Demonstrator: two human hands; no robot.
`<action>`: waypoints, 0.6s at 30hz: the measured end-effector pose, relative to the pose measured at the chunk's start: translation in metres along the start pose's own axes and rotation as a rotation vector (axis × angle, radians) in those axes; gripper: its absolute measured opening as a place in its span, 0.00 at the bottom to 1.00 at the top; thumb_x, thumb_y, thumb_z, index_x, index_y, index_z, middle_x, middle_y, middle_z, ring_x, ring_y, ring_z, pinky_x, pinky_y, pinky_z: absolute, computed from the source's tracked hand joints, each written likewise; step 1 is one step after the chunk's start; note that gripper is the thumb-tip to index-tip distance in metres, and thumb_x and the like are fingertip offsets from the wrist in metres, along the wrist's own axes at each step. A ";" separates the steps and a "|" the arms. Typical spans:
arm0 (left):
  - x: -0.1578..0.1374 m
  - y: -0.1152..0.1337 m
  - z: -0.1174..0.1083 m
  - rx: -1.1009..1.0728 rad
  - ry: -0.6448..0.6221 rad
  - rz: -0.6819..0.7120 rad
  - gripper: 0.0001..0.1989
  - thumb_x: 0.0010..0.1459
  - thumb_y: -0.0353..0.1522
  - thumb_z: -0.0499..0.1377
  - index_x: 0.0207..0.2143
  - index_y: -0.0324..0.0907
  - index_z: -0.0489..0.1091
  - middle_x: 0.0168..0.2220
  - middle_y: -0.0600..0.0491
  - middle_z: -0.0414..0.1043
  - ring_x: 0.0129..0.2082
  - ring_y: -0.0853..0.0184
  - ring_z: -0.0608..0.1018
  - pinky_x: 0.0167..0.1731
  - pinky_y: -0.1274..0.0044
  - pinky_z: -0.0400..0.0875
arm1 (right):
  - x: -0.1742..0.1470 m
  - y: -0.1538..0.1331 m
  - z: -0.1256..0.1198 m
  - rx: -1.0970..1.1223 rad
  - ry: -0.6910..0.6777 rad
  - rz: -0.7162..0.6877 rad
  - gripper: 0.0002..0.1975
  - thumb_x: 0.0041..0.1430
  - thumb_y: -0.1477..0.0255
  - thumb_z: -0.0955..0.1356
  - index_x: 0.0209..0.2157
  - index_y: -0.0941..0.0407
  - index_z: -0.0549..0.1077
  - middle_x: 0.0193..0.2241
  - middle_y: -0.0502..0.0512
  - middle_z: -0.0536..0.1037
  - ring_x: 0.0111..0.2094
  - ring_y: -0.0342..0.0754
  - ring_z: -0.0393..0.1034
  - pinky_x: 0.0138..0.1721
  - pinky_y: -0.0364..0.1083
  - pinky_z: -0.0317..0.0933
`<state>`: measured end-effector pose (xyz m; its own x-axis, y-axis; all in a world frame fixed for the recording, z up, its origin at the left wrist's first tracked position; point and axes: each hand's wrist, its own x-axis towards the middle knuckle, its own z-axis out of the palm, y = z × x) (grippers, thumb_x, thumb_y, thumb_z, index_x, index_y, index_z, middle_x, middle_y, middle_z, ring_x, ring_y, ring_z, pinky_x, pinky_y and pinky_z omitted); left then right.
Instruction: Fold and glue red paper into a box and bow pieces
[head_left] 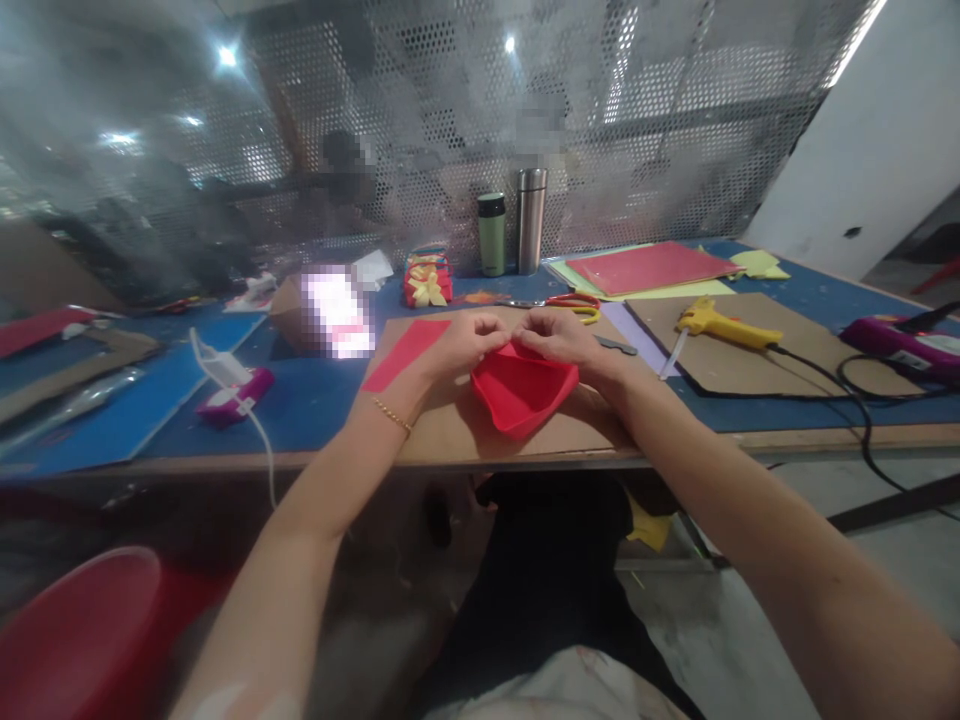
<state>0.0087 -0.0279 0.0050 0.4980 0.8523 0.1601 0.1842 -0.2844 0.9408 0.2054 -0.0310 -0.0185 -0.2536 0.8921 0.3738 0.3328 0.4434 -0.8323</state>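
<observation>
Fingers [491, 326] curled nearly closed, the left hand [469, 342] and right hand [561, 336] together pinched a red pouch's [525, 395] far edge above brown cardboard [444, 425].

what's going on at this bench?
A person's left hand and right hand are pinching the far edge of a red open-topped piece over a cardboard sheet. A flat red strip lies by the left forearm. The scissors lie beyond the hands; the yellow glue gun lies off to the right, unheld.
</observation>
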 end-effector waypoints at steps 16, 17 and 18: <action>0.005 -0.005 -0.006 0.089 -0.094 0.030 0.09 0.55 0.27 0.62 0.22 0.40 0.68 0.23 0.57 0.65 0.23 0.74 0.65 0.24 0.79 0.55 | -0.007 -0.006 -0.002 -0.003 -0.095 -0.002 0.10 0.50 0.63 0.69 0.22 0.53 0.67 0.24 0.48 0.69 0.29 0.45 0.61 0.31 0.46 0.53; 0.005 -0.006 -0.006 0.086 -0.093 0.018 0.11 0.56 0.28 0.63 0.22 0.40 0.67 0.22 0.57 0.64 0.22 0.74 0.64 0.24 0.79 0.54 | -0.006 -0.006 -0.002 -0.024 -0.085 -0.017 0.10 0.49 0.64 0.69 0.22 0.53 0.67 0.24 0.48 0.69 0.29 0.45 0.61 0.32 0.46 0.53; 0.006 -0.007 -0.006 0.074 -0.088 0.003 0.13 0.56 0.29 0.65 0.22 0.40 0.67 0.22 0.58 0.63 0.22 0.74 0.64 0.23 0.80 0.54 | -0.006 -0.006 -0.002 -0.037 -0.077 -0.028 0.09 0.49 0.64 0.69 0.23 0.53 0.67 0.24 0.48 0.69 0.30 0.45 0.61 0.32 0.46 0.53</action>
<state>0.0054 -0.0183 0.0009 0.5708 0.8103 0.1325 0.2435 -0.3212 0.9152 0.2064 -0.0387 -0.0144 -0.3320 0.8705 0.3634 0.3572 0.4726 -0.8056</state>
